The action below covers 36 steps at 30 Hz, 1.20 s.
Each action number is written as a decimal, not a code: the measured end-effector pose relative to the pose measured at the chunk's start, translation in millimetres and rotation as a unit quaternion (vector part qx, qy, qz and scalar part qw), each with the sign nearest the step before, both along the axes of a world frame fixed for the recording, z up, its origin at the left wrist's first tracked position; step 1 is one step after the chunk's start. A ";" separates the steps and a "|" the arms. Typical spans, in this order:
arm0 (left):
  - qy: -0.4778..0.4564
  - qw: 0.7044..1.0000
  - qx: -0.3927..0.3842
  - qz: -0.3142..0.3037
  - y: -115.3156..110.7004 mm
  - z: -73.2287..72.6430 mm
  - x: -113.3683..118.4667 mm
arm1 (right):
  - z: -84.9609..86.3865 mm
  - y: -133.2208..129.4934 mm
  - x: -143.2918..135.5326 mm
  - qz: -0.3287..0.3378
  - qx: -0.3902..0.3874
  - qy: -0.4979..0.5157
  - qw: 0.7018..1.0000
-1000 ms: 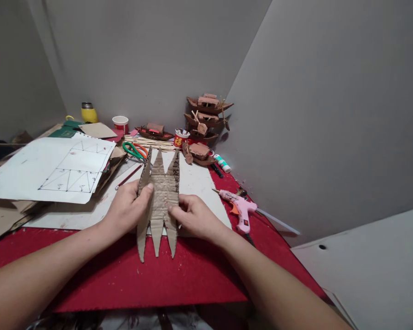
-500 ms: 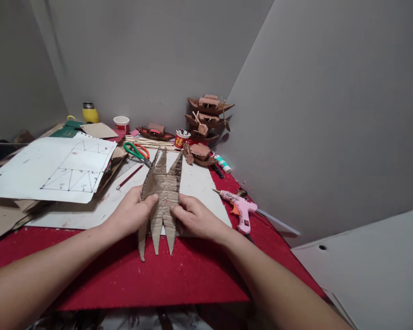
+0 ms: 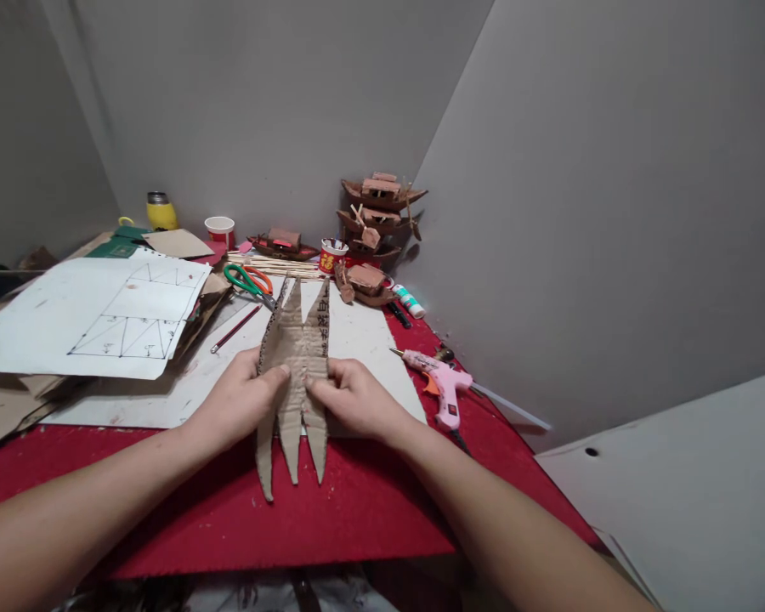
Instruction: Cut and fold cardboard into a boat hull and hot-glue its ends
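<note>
Between both hands is a creased piece of corrugated cardboard, cut into pointed strips at its upper and lower ends. Dark printed characters run down its right strip. My left hand grips the left edge, thumb on the front face and fingers hidden behind. On the right edge, my right hand pinches the cardboard, its thumb pressing near the middle. The lower points hang over the red tabletop. Behind the piece lies a white sheet; a pencil and green-and-orange-handled scissors rest to the left.
A pink glue gun lies right. Stacked model boats stand at the back beside a red cup, with another boat in front. A paper with a drawing covers cardboard at left. Thin sticks lie behind.
The cardboard has tilted slightly, its lower points shifting nearer the table's front edge. My right thumb has moved a little inward. The whole view has shifted slightly.
</note>
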<state>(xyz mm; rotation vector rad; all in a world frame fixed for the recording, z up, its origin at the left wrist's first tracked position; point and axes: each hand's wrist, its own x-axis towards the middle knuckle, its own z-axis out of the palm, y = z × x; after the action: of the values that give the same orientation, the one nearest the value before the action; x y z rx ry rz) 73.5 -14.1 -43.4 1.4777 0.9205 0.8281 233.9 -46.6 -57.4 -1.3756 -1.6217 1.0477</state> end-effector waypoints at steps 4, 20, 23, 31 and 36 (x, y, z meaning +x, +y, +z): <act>-0.019 0.999 -0.038 -0.021 3.3 -4.1 0.5 | 3.7 3.2 4.5 -0.026 0.003 0.002 1.000; 0.009 0.998 -0.026 -0.060 1.7 -8.4 -0.7 | 1.7 5.6 5.1 -0.034 -0.007 0.045 0.998; 0.031 0.996 -0.013 -0.079 1.4 -11.8 -0.4 | 0.1 5.4 4.8 -0.051 0.015 0.037 0.998; 0.051 0.993 0.005 -0.102 0.5 -8.6 0.0 | -0.3 6.3 8.7 -0.037 0.034 0.027 0.998; 0.081 0.984 -0.043 -0.151 -2.0 -8.3 -2.6 | 9.5 6.5 10.5 -0.083 0.034 0.135 0.987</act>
<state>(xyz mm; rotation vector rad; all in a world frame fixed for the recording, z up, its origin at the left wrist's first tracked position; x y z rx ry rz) 70.9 -16.1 -51.7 1.5772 0.8145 0.4465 244.4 -40.1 -47.9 -1.2408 -1.3106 1.0205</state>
